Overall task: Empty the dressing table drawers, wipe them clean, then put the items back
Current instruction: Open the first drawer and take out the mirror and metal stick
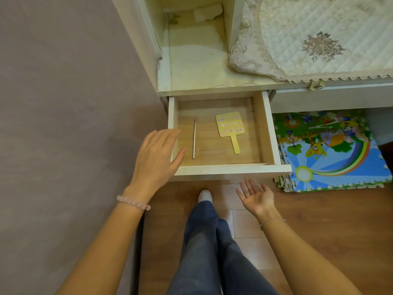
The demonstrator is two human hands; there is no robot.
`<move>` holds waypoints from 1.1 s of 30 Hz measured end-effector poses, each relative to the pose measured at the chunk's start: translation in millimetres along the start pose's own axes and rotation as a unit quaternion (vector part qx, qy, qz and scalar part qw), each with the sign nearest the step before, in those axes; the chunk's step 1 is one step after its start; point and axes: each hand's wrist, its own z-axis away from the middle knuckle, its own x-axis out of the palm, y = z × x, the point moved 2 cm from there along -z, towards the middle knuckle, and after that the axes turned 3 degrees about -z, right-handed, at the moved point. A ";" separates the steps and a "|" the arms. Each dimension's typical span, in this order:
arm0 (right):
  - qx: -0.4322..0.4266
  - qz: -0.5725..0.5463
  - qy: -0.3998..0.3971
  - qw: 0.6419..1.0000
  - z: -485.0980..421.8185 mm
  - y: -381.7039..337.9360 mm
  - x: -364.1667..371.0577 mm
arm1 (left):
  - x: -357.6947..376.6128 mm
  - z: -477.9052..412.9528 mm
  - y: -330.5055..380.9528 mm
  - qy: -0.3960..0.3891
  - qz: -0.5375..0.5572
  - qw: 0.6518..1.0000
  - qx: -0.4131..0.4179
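The yellow paddle-shaped hand mirror [230, 127] carries small pink and white hearts and a faint scrawl in the middle, too small to read. It lies flat in the right half of the open drawer [225, 168], handle towards the drawer front. A thin metallic stick [194, 139], perhaps a pen or pencil, lies well apart from it in the left half, parallel to the side wall.

The left hand [158, 154], palm down, lies over the drawer's front left corner. Its grip is apart, fingers straight and holding nothing, and whether it presses on the rim cannot be told. A pink bead bracelet [133, 202] circles that wrist. The right hand [256, 196] hangs just below the drawer front, palm up, its grip loose and apart.

On the worktop [197, 67], a lace-edged quilted cloth [308, 39] runs out of view to the right. A white object [208, 12] at the back of the niche is cut off and hard to identify. A bright foam play mat [331, 152] lies on the floor, partly under the table.
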 end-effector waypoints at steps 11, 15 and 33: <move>-0.258 0.504 -0.093 0.819 98.8 -18.9 36.0 | -26.0 -3.5 13.2 0.036 -0.004 0.999 0.014; -0.476 0.634 -0.113 0.599 133.6 -38.9 72.3 | -35.9 -7.0 18.9 0.050 -0.008 0.999 0.017; -0.595 0.729 -0.093 0.324 133.3 -64.5 131.2 | -14.6 -11.4 11.3 0.014 0.014 1.000 -0.021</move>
